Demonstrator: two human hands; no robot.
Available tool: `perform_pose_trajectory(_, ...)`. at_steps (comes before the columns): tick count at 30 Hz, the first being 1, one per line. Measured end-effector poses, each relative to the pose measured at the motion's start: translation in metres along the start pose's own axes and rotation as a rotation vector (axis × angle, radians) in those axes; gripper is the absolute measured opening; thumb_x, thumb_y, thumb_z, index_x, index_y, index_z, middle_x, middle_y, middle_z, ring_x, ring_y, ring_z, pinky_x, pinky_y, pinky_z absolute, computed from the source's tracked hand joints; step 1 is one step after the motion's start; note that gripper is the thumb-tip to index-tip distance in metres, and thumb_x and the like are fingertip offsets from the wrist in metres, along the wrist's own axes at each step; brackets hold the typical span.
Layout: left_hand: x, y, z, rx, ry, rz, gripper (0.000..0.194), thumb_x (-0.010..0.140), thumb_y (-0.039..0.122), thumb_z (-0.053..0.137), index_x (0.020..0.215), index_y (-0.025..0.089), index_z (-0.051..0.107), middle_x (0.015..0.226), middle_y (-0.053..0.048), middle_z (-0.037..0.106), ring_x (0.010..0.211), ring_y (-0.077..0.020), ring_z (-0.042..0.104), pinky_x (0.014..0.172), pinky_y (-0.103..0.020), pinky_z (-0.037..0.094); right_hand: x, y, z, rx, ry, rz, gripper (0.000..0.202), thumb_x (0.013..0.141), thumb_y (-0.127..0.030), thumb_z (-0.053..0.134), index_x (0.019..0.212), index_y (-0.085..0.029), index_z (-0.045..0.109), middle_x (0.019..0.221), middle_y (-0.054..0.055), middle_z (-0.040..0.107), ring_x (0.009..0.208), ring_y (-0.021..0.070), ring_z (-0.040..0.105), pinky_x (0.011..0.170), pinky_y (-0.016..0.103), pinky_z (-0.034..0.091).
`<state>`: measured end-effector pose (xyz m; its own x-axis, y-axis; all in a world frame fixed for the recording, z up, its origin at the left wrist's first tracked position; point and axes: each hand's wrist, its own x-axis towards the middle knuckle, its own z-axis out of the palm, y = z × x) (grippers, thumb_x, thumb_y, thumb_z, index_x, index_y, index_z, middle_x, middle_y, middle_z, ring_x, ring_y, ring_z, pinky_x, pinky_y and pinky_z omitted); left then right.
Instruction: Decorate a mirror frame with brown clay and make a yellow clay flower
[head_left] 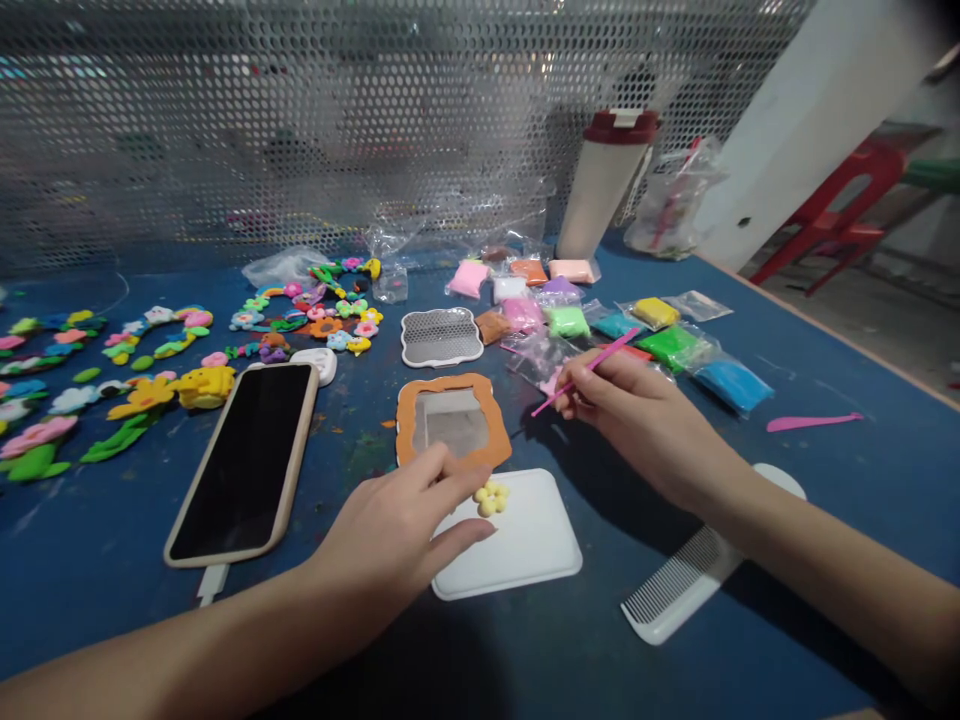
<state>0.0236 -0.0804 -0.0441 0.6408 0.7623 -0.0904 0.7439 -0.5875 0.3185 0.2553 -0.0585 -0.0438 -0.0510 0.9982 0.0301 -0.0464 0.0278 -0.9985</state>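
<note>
My right hand (630, 410) pinches a thin pink clay modelling tool (600, 362), its pointed end tilted down to the left above the table. Below it to the left lies a white rectangular tray (525, 555), with a small pale yellow clay flower (491, 498) made of little balls at its far side. Over the tray's left part is my left hand (405, 520), thumb and index finger apart beside the flower; whether a fingertip touches it I cannot tell. Just beyond stands out a mirror framed in orange-brown clay (409, 415), lying flat, its near edge partly behind my left hand.
A bare white-framed mirror (442, 337) lies farther back, near several bags of coloured clay (568, 321). Left are a phone (247, 460) and clay-flower decorated pieces (157, 335). Right are a white comb (675, 590) and another pink tool (814, 422). A tumbler (600, 190) stands behind.
</note>
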Motion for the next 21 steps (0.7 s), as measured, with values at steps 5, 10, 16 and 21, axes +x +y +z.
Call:
perform_pose_trajectory(5, -0.001, 0.001, 0.0, -0.006, -0.015, 0.006, 0.035, 0.09, 0.037, 0.043, 0.12, 0.026, 0.054, 0.097, -0.004, 0.055, 0.081, -0.0183, 0.061, 0.064, -0.027, 0.047, 0.003, -0.003, -0.006, -0.203, 0.1, -0.159, 0.019, 0.087, -0.036, 0.052, 0.076, -0.02, 0.054, 0.075, -0.001, 0.052, 0.069, 0.0124, 0.049, 0.067, 0.027, 0.04)
perform_pose_trajectory(10, -0.001, 0.001, -0.002, 0.005, -0.016, 0.01, 0.034, 0.09, 0.037, 0.043, 0.121, 0.026, 0.053, 0.096, -0.003, 0.056, 0.082, -0.0178, 0.061, 0.066, -0.026, 0.048, 0.001, -0.01, -0.005, -0.587, 0.139, -0.276, 0.019, 0.09, -0.036, 0.047, 0.086, -0.021, 0.057, 0.089, 0.002, 0.059, 0.085, 0.0185, 0.054, 0.074, 0.031, 0.04)
perform_pose_trajectory(16, -0.001, 0.0, 0.0, 0.016, 0.015, 0.036, 0.034, 0.09, 0.039, 0.042, 0.12, 0.026, 0.053, 0.096, -0.003, 0.056, 0.082, -0.0173, 0.06, 0.066, -0.026, 0.048, 0.002, -0.011, -0.003, -0.902, -0.011, -0.211, 0.025, 0.093, -0.035, 0.037, 0.091, -0.021, 0.057, 0.083, 0.006, 0.062, 0.08, 0.0226, 0.057, 0.068, 0.034, 0.04)
perform_pose_trajectory(21, -0.001, 0.0, 0.001, 0.015, 0.008, 0.033, 0.035, 0.09, 0.039, 0.042, 0.121, 0.025, 0.052, 0.096, -0.004, 0.055, 0.082, -0.0184, 0.06, 0.064, -0.027, 0.047, -0.012, -0.016, 0.01, -0.793, 0.05, -0.294, 0.02, 0.089, -0.034, 0.048, 0.076, -0.021, 0.056, 0.078, 0.003, 0.059, 0.072, 0.018, 0.053, 0.064, 0.03, 0.038)
